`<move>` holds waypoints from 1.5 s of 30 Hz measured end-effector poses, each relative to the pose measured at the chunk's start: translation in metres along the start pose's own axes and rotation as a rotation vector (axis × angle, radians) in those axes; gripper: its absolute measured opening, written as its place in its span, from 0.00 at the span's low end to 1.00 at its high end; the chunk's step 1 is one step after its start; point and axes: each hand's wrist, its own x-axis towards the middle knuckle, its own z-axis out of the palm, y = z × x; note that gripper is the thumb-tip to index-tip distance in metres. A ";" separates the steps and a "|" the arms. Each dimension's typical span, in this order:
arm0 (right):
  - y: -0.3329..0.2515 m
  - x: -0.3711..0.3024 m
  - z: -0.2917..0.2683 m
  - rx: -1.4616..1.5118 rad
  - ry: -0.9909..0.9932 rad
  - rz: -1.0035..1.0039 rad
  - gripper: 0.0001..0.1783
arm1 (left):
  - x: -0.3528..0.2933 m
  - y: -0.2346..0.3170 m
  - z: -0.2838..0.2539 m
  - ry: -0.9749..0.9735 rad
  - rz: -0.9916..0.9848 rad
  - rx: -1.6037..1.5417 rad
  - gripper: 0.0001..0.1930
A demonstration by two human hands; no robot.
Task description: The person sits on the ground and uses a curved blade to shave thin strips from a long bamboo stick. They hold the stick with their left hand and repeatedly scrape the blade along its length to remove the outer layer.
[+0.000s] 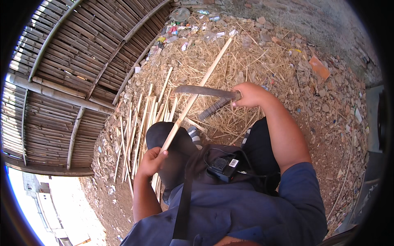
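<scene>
My left hand (151, 163) grips the lower end of a long, pale bamboo strip (212, 67), which slants up and away to the right. In my right hand (251, 95) is the handle of a machete; its dark, curved blade (201, 90) points left and crosses over the strip about midway along. Whether the edge touches the strip I cannot tell. Below the blade lies a dark ribbed rod (213, 109), its upper end close to my right hand. Many more pale strips (141, 123) lie in a loose pile on the ground beyond and beside my left hand.
A slatted bamboo panel (69, 53) stands along the left. Straw and shavings (262, 61) cover the ground ahead, with litter (176, 30) at the far left. A brick-coloured slab (319, 68) lies near the wall (303, 18). A black device (223, 168) with a cable rests at my lap.
</scene>
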 end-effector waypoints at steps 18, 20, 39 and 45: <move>-0.006 -0.001 -0.008 -0.111 0.112 0.094 0.19 | 0.001 -0.001 0.004 0.015 0.042 0.016 0.15; -0.012 0.001 0.004 -0.141 0.096 0.017 0.18 | 0.000 -0.002 0.003 0.015 0.029 0.022 0.15; -0.028 0.001 0.004 -0.148 -0.088 -0.014 0.16 | -0.004 0.001 0.004 0.028 0.019 0.018 0.13; 0.000 0.005 -0.012 -0.036 0.030 0.124 0.19 | -0.004 0.001 0.006 0.047 0.036 -0.004 0.13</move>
